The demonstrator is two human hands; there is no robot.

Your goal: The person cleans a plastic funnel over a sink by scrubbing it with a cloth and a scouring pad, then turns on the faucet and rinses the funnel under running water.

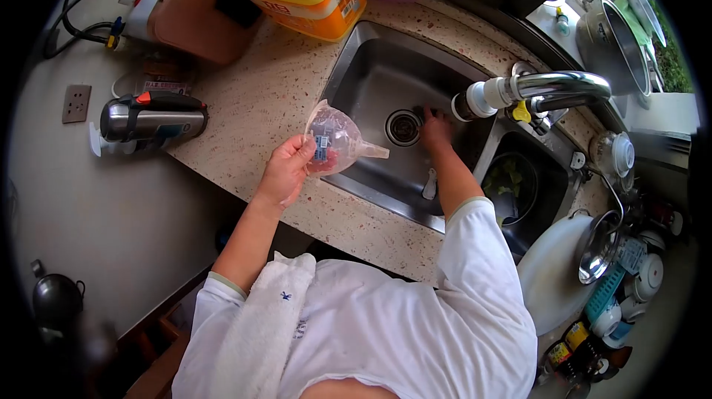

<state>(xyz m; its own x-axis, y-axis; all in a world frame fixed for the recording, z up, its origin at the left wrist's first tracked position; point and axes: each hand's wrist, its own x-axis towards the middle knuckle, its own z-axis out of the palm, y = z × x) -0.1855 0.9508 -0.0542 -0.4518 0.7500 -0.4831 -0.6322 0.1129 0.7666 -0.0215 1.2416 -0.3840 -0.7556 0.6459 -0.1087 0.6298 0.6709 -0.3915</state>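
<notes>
Hands at the steel sink (400,76): the left hand (288,169) pinches a clear funnel (343,136), its spout (375,150) over the sink; the right hand (436,132) reaches beside the drain (403,128), its opening and any hold unclear. A slackening pinch could drop the funnel.

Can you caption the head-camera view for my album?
The left hand holds a translucent funnel at the sink; the right hand reaches beside the drain.
</notes>
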